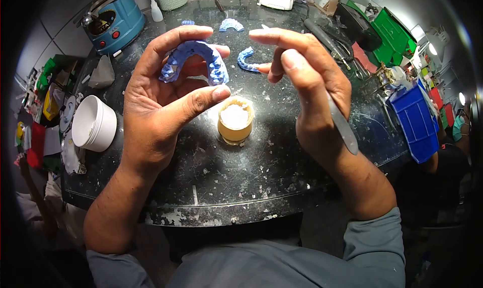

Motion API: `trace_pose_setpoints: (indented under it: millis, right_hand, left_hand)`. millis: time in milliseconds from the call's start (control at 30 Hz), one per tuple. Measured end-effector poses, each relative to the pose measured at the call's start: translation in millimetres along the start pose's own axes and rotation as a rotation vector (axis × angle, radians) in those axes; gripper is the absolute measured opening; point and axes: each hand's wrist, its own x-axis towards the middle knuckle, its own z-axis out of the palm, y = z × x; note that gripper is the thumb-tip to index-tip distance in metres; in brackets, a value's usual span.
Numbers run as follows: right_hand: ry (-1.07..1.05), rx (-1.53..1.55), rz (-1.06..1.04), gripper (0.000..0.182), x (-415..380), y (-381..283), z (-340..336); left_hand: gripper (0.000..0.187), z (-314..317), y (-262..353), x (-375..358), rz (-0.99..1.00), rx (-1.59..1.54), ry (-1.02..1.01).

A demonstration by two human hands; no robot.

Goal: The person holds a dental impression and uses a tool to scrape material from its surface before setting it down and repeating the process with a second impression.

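Note:
My left hand (156,97) holds a blue horseshoe-shaped dental arch (197,51) up over the table, gripped at its sides with the tooth shapes showing. A slim metal spatula (343,127) lies in my right hand (314,82); its flat grey end sticks out below the palm, and the other end is hard to make out. My right thumb and fingers are bent, apart from the arch. Between my hands stands a yellow cup (234,132) with white material inside. Beyond them, more blue arches (246,62) and a paler blue one (231,25) rest on the tabletop.
A white tub (94,123) stands at left, with a blue machine (114,24) behind it. On the right are a blue tray (413,122), a green tray (387,36) and metal tools. A small white bottle (156,10) stands at the back. Other people show at both edges.

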Motion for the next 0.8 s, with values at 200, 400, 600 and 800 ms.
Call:
trace_pose_setpoints:
  millis: [200, 400, 600, 800]
  right_hand:
    - [0.037, 0.119, 0.019, 0.031, -2.6, -2.5, 7.7]
    - [0.019, 0.133, -0.036, 0.024, -2.3, -2.2, 8.0]
    - [0.059, 0.309, 0.036, 0.024, -1.4, 0.8, 9.0]
    - [0.075, 0.328, 0.035, 0.022, -1.3, 1.1, 8.7]
  left_hand:
    - [0.065, 1.4, -5.4, 0.8, 0.144, 0.042, -0.006]
    - [0.067, 3.2, -2.3, -0.4, 0.169, 0.107, -0.005]
    - [0.068, 3.4, -2.6, -0.4, 0.150, 0.088, -0.005]
    - [0.068, 4.5, -0.8, -0.9, 0.115, 0.089, -0.004]
